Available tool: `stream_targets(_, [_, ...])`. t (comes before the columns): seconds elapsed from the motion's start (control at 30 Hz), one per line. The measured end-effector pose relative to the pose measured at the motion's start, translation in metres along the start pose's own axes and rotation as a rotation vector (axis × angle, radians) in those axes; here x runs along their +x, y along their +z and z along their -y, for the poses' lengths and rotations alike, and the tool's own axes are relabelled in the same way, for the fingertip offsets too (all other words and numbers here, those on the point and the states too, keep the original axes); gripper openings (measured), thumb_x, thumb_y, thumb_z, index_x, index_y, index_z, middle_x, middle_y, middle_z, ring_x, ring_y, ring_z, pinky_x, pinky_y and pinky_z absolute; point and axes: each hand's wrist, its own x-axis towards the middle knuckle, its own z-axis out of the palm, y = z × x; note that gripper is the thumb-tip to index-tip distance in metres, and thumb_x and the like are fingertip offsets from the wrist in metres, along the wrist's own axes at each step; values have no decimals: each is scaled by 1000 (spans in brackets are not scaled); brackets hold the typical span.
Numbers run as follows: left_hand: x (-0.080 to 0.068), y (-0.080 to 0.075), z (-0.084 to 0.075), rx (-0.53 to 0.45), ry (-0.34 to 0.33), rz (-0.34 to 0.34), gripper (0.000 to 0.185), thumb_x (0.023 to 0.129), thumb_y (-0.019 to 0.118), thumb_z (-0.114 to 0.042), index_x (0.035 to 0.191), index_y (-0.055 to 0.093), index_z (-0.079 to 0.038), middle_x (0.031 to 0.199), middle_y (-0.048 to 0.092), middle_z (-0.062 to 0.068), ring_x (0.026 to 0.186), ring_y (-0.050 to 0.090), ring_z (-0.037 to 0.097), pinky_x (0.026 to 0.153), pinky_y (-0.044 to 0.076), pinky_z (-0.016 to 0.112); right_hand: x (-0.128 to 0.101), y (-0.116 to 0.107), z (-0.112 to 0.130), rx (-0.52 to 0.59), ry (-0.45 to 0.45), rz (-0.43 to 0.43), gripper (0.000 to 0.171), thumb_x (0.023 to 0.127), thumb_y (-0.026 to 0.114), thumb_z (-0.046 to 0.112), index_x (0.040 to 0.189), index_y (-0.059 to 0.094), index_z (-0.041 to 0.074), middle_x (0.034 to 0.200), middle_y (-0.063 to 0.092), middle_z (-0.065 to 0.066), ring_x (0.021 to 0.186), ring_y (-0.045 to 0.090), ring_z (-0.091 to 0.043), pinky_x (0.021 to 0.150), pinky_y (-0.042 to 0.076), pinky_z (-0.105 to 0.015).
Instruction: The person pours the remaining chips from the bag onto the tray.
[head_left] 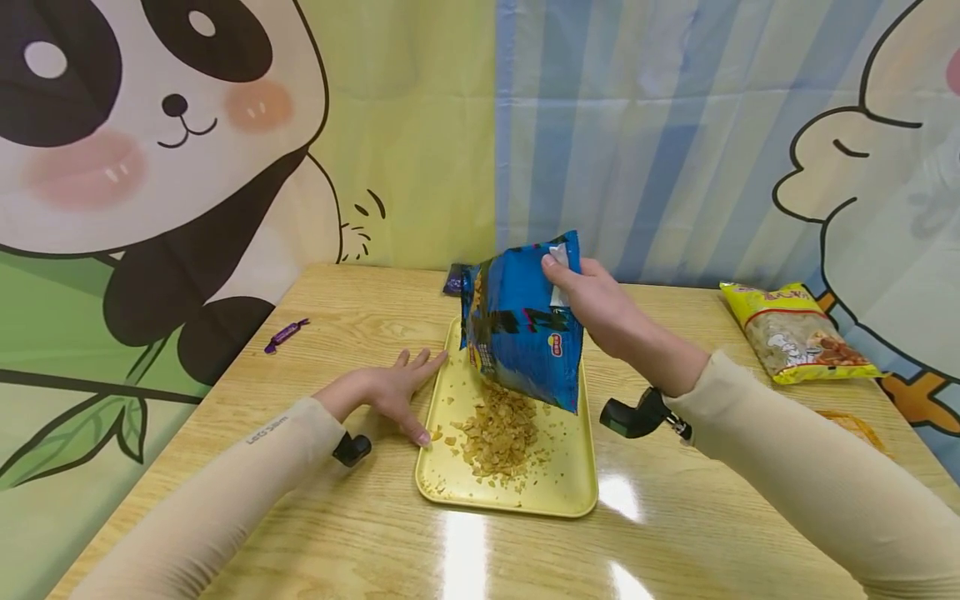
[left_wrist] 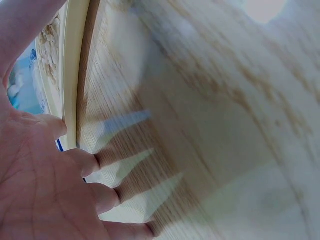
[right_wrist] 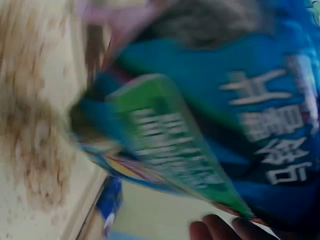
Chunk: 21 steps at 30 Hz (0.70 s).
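Observation:
My right hand (head_left: 603, 308) grips a blue potato chip bag (head_left: 528, 358) by its upper right end, thumb on the near face. The bag tilts over a yellow tray (head_left: 566, 487), its lower left end toward the tray. Below it, a heap of broken chips (head_left: 498, 437) lies in the tray, with crumbs scattered around. In the right wrist view the bag's printed front (right_wrist: 240, 145) is blurred. My left hand (head_left: 390, 396) spreads its fingers at the tray's left side, thumb at the rim. Its fingertips (left_wrist: 107, 197) reach the wooden table in the left wrist view.
A yellow bag with a clear window (head_left: 806, 337) lies at the table's right. An orange packet (head_left: 855, 429) is partly hidden by the right sleeve. One purple wrapped candy (head_left: 287, 335) lies at left; a dark purple packet (head_left: 453, 281) sits behind the tray.

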Motion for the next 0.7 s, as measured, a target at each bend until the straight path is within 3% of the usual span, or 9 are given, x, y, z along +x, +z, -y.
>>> stream_targets(0.17, [0,0,0,9,6,-5,138,74,90,-48,165,-9,-15,170,-13,25,152,-17,54,114,6,81,-16,8,5,-62,0,35,61,112,36,39,158,31,-1,171,16,-16,160,7,-36,127,13,-61])
stream_targets(0.23, [0,1,0,6,7,-5,137,75,90,-48,165,-8,-15,170,-13,24,153,-17,54,115,7,81,-25,10,6,-82,-56,63,55,113,35,36,151,43,-2,162,37,-20,155,26,-37,124,24,-59])
stream_targets(0.4, [0,1,0,10,13,-4,134,75,89,-48,166,-3,-11,170,-12,25,153,-17,54,117,8,78,-51,11,4,-78,-192,148,48,113,34,33,138,56,-2,135,65,-21,130,60,-34,111,46,-52])
stream_targets(0.5, [0,1,0,10,10,-4,135,75,90,-47,166,-4,-12,170,-12,25,153,-17,54,117,7,79,-63,8,2,-42,-203,182,49,113,35,34,144,52,-1,139,64,-20,128,63,-35,109,49,-54])
stream_targets(0.7, [0,0,-1,-5,-8,-1,137,75,90,-45,166,-8,-16,170,-14,24,153,-18,53,115,5,80,-78,-3,-12,-23,-228,166,47,113,36,32,133,59,-3,133,68,-19,121,67,-27,103,54,-45])
